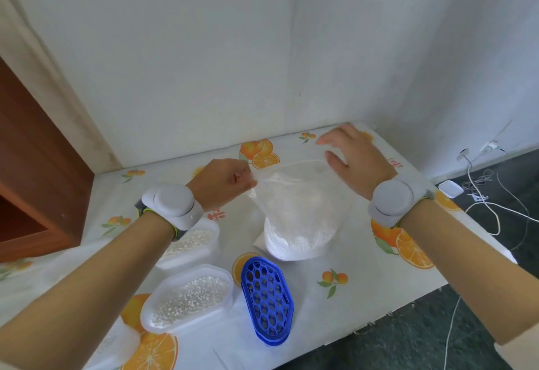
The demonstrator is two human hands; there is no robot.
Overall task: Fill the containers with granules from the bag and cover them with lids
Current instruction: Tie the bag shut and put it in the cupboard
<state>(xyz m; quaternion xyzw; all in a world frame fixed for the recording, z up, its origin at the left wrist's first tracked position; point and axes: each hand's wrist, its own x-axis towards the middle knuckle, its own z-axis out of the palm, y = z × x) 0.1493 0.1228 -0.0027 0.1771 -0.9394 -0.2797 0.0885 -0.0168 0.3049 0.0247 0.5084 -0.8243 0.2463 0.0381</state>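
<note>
The clear bag (300, 218) of white granules stands on the tabletop (364, 276), its mouth wide. The left hand (223, 183) pinches the bag's left edge. The right hand (354, 159) is spread loose at the right edge, gripping nothing. 2 open tubs hold granules: the near container (189, 299) and the far container (194, 241). Blue lids (267, 299) lie stacked just beside the near one.

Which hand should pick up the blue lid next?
Probably the right hand: its fingers are open and seem to hold nothing, while the left hand pinches the rim of the bag. The blue lid lies beside the near container, already filled.
</note>
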